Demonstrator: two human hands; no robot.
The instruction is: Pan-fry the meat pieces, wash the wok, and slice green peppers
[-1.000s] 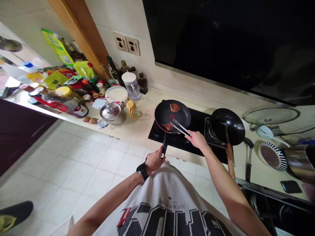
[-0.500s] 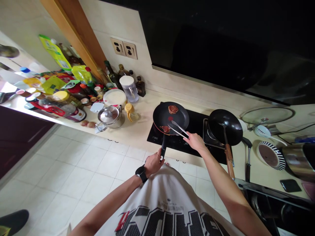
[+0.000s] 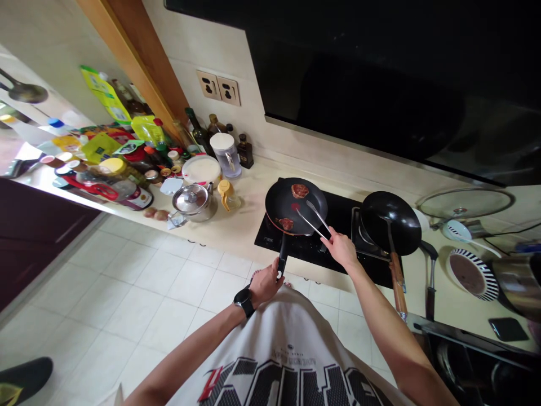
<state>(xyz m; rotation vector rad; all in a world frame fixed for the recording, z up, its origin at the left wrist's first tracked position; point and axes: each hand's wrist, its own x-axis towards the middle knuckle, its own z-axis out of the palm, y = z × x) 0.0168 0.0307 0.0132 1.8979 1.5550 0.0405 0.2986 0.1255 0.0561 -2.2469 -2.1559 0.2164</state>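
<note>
A black non-stick frying pan (image 3: 296,206) sits on a black induction hob (image 3: 313,239), holding two seared pieces of meat (image 3: 300,191) (image 3: 286,224). My left hand (image 3: 265,283) grips the pan's black handle (image 3: 282,256) near its end. My right hand (image 3: 341,248) holds metal tongs (image 3: 311,220), their tips open over the pan's middle. The tips touch neither piece of meat. A dark wok (image 3: 391,221) with a wooden handle (image 3: 398,282) stands to the right of the pan, close to my right hand.
Along the counter to the left stand a steel pot (image 3: 194,203), a small yellow jug (image 3: 227,195), a plastic pitcher (image 3: 225,155) and crowded bottles and packets. A glass lid (image 3: 465,203), a striped plate (image 3: 473,274) and a phone (image 3: 508,329) lie to the right.
The tongs have swung away from the lower piece of meat, toward the pan's middle, and their tips have spread wider. My right hand has shifted slightly. The pan and meat stay in place.
</note>
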